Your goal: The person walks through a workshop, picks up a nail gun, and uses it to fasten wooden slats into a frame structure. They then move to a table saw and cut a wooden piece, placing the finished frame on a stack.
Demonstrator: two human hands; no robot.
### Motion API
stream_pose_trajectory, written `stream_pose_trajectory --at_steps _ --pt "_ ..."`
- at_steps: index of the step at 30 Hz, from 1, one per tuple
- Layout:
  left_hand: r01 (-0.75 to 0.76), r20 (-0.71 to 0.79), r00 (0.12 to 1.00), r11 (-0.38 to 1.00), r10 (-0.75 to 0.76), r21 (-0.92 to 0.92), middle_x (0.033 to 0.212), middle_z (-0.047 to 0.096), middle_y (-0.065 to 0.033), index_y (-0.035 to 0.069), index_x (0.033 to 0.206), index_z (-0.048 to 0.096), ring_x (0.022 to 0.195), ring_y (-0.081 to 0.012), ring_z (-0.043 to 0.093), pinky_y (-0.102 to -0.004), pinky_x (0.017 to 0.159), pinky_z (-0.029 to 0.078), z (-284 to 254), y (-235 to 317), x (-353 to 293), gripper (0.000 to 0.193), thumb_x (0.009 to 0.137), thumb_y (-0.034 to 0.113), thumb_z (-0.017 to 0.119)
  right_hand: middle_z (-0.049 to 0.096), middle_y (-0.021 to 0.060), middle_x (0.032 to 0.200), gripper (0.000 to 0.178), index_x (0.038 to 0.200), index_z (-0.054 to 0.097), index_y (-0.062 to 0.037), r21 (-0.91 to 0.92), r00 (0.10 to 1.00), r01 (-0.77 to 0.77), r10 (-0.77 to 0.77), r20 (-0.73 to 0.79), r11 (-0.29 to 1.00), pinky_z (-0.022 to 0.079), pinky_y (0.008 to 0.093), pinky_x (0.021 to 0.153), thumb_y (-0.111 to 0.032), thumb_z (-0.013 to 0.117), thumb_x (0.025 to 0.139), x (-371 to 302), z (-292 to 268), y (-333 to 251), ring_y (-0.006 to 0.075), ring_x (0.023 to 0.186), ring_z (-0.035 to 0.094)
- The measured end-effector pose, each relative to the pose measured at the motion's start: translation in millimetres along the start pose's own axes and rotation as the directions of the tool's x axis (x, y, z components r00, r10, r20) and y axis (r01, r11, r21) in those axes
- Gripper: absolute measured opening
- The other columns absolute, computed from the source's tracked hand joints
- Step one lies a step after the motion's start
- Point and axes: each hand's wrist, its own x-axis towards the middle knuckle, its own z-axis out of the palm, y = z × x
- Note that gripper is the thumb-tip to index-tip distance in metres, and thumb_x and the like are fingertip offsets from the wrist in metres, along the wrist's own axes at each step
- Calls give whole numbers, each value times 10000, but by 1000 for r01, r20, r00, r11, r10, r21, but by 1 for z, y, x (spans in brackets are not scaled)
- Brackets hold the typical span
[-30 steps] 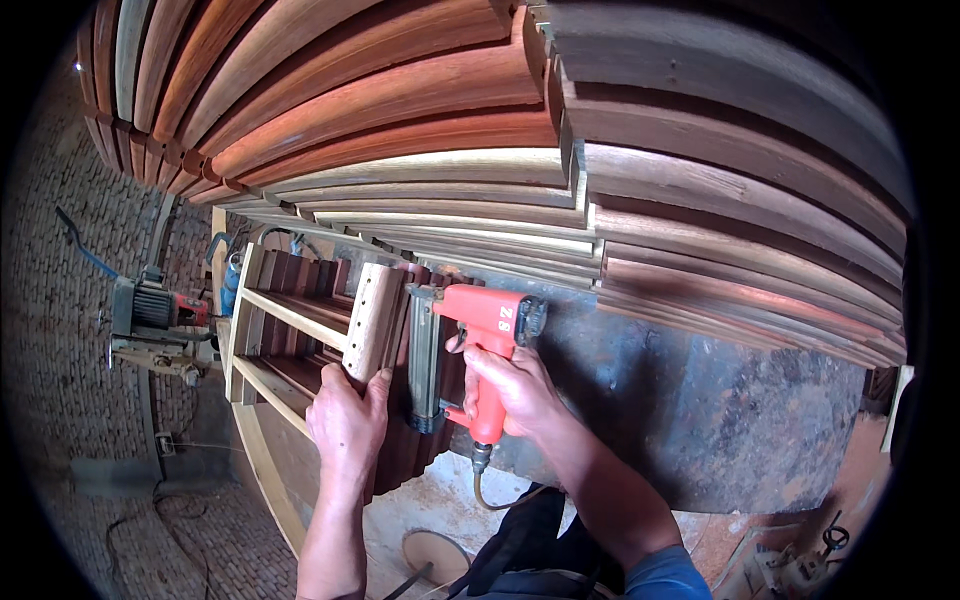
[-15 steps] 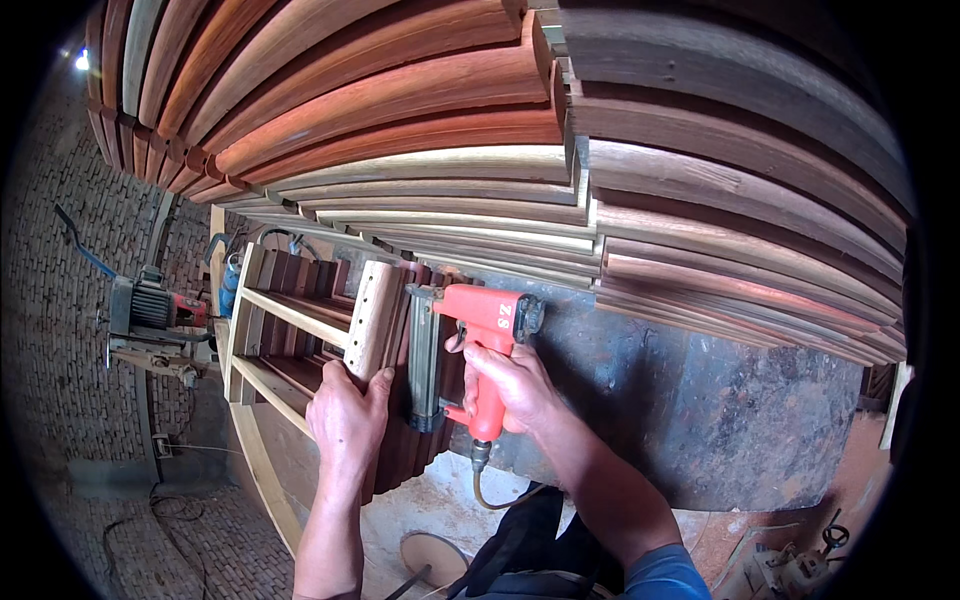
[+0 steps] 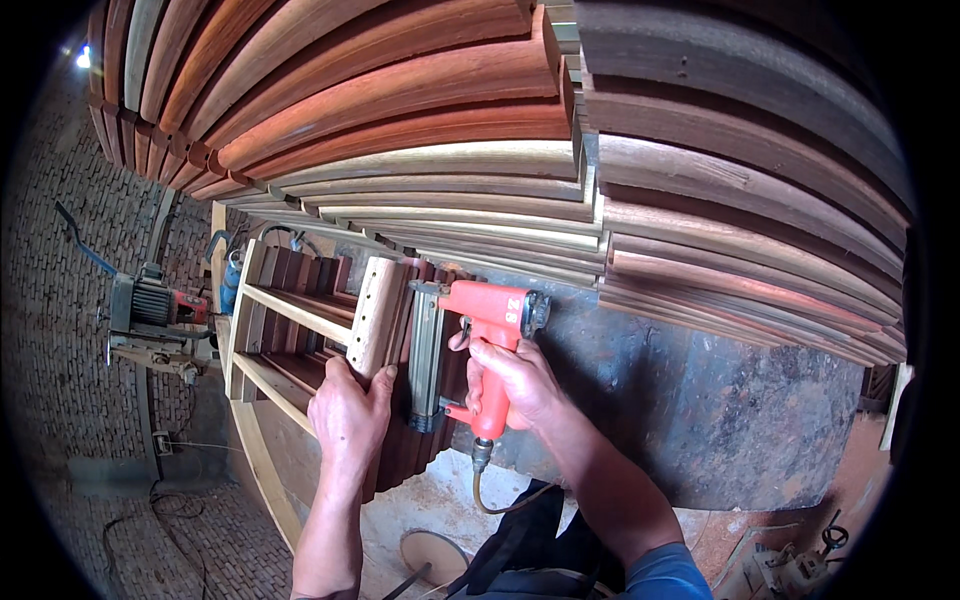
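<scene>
My right hand (image 3: 522, 385) is wrapped round the handle of a red nail gun (image 3: 487, 308), with an air hose (image 3: 487, 492) running from the bottom of its grip. The gun's dark magazine (image 3: 425, 360) stands upright just right of a pale wooden piece (image 3: 375, 315) that has a row of small dark holes. My left hand (image 3: 348, 410) is closed on the near end of that piece, thumb on the right side. Two pale rails (image 3: 305, 315) join the piece to another upright at the left, forming a small frame. Dark reddish wood strips (image 3: 400, 450) lie beneath.
Long stacked wood mouldings (image 3: 400, 120), red-brown and pale, fill the far side. A dark worn tabletop (image 3: 700, 430) lies to the right. At the left, a motorised machine (image 3: 150, 305) stands before a brick wall (image 3: 70, 350). A round disc (image 3: 433, 558) is below, near my legs.
The nail gun has shifted very slightly right and up, staying beside the pale piece. The left hand keeps its hold, and the whole view has moved a little.
</scene>
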Motion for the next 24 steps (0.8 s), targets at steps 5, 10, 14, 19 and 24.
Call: stream_pose_trajectory --at_steps 5,10,14,19,24 --pt "22 21 1000 1000 -22 -15 724 632 -263 -37 859 527 727 -449 634 -507 659 485 -1 1 0 461 816 382 717 537 59 591 257 1092 617 -50 -3 1000 5 -5 -4 1000 442 317 458 -255 619 935 0 1 0 160 466 536" --pt "14 10 1000 1000 -14 -10 717 629 -261 -38 856 524 719 -448 633 -506 656 485 0 0 1 462 817 381 716 536 57 595 266 1094 615 -51 -12 1000 3 -3 -3 1000 443 316 460 -263 624 933 0 0 0 159 468 536" --pt "15 11 1000 1000 -15 -5 716 627 -265 -38 854 522 720 -452 631 -509 656 484 1 0 0 461 817 379 715 532 51 596 272 1124 575 -35 -67 1000 9 -9 11 998 461 309 482 -253 557 962 -1 0 -3 155 481 546" --pt "-31 -36 999 999 31 8 668 622 -240 -25 830 511 678 -447 634 -509 631 494 2 -1 0 431 820 354 715 527 46 601 267 1134 557 -26 -107 1000 2 0 16 994 473 305 498 -238 524 977 -1 1 -4 149 493 548" --pt "-24 -17 1000 1000 24 12 667 622 -241 -26 830 513 680 -444 636 -509 630 493 2 0 0 428 821 351 714 524 46 602 256 1129 560 -26 -129 1000 -6 6 4 992 470 309 492 -227 527 975 -1 1 -5 149 494 547"
